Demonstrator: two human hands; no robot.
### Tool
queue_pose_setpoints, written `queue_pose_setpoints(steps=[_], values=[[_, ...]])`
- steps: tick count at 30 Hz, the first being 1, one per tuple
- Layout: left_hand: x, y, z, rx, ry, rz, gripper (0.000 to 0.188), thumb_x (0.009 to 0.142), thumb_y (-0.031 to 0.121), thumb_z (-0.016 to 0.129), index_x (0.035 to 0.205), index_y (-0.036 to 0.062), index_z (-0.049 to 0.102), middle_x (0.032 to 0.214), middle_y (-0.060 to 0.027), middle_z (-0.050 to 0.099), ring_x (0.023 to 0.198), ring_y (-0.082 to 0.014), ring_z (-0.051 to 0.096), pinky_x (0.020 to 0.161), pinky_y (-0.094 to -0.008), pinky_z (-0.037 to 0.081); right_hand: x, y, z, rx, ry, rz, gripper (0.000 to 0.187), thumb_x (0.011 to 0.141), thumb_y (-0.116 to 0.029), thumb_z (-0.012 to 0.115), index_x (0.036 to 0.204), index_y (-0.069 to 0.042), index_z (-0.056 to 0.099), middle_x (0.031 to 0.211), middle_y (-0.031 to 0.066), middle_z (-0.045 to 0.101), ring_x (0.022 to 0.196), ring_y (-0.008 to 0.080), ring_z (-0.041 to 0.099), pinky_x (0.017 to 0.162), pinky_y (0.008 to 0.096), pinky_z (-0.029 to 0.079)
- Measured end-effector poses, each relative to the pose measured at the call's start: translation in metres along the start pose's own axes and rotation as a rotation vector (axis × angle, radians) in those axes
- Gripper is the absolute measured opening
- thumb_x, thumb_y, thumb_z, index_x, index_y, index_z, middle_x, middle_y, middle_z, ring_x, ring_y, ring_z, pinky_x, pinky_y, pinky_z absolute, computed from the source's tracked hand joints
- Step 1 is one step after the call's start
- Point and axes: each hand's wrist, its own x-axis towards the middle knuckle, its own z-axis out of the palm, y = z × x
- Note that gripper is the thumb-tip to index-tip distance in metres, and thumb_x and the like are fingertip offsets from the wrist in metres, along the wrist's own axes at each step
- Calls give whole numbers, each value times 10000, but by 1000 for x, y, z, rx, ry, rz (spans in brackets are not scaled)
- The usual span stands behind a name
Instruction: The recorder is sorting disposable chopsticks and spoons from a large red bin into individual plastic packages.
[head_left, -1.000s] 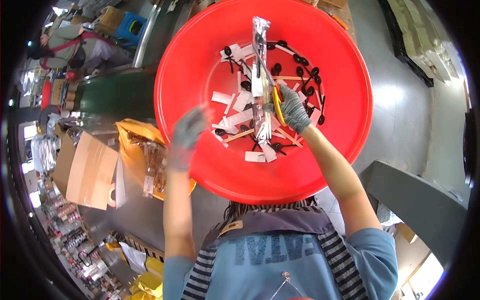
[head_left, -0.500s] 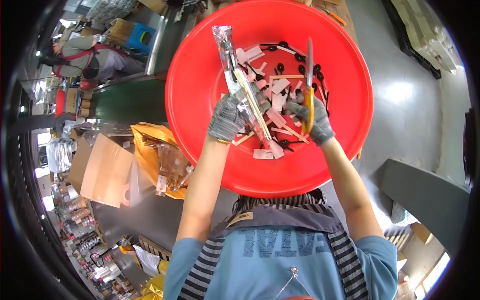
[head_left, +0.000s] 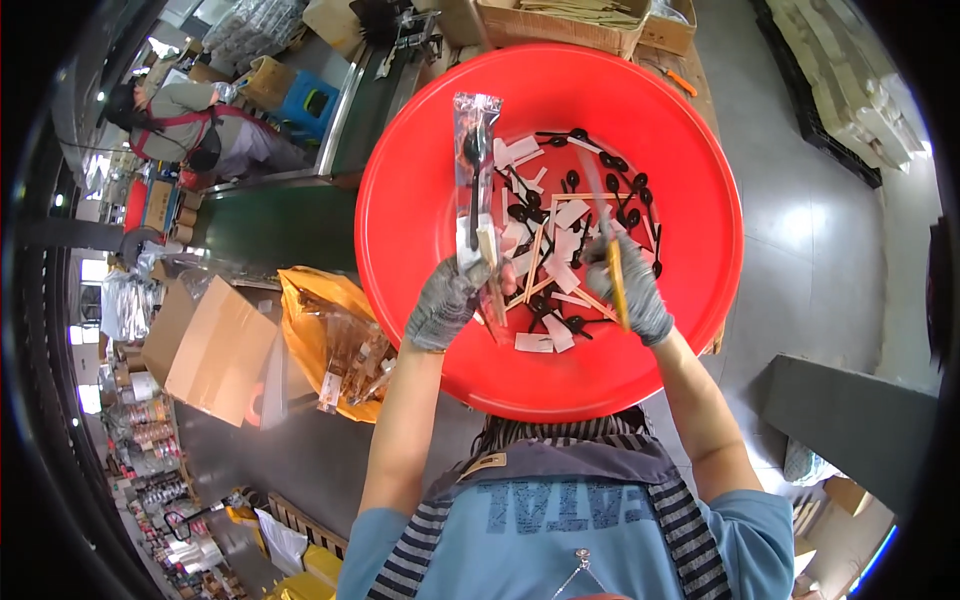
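My left hand (head_left: 447,300), in a grey glove, holds a clear plastic sleeve (head_left: 475,175) upright over the big red round basin (head_left: 420,190); a black spoon and a white packet show inside the sleeve. In its own grey glove, my right hand (head_left: 630,285) grips thin wooden chopsticks (head_left: 612,265) above the basin's right half. Several loose black spoons (head_left: 605,160), white packets (head_left: 568,272) and wooden sticks (head_left: 535,262) lie in the basin between and beyond my hands.
An orange bag (head_left: 335,340) of packed clear sleeves sits left of the basin, next to a brown cardboard box (head_left: 205,350). A green conveyor (head_left: 280,225) runs at upper left, with a seated person (head_left: 195,125) beyond. Cardboard boxes (head_left: 560,20) stand behind the basin.
My left hand lifted the sleeve upright and farther from the basin floor. My right hand shifted right, still holding the sticks.
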Motion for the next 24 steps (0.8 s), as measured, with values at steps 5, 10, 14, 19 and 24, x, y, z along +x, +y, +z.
queue_pose_setpoints(steps=[5, 10, 14, 19, 24], values=[[-15, 20, -1, 407, 130, -55, 286, 889, 206, 504, 1110, 34, 564, 766, -9, 558, 694, -91, 521, 647, -224, 431, -14, -41, 37, -490, -108, 48, 613, 678, -334, 751, 1056, 35, 438, 772, 98, 544, 690, 177, 536, 631, 304, 459], [-23, 11, -24, 741, 212, -23, 247, 884, 164, 500, 1086, 41, 570, 752, -47, 555, 700, -125, 524, 660, -253, 431, -9, -31, 42, -446, -67, 150, 678, 694, -473, 699, 1047, 57, 465, 792, 182, 552, 731, 266, 573, 640, 364, 463], [-33, 14, -23, 1266, 218, 151, 264, 818, 81, 516, 1076, 44, 559, 863, -115, 574, 769, -251, 557, 700, -334, 443, -2, -34, 38, -589, -96, 124, 644, 704, -479, 687, 999, 60, 491, 754, 196, 572, 712, 279, 598, 626, 377, 465], [-39, 25, -18, 1930, 160, 205, 349, 750, 65, 513, 1097, 75, 552, 933, -117, 551, 872, -292, 519, 771, -385, 409, -7, -16, 29, -510, -113, 77, 576, 736, -485, 652, 907, 52, 532, 655, 174, 562, 621, 291, 582, 603, 379, 457], [-45, 27, -27, 1973, 210, 267, 366, 756, 80, 505, 1119, 103, 544, 925, -101, 548, 883, -264, 517, 789, -366, 394, -11, -25, 29, -570, -142, 303, 421, 776, -398, 637, 834, 17, 597, 558, 118, 526, 476, 169, 536, 473, 297, 425]])
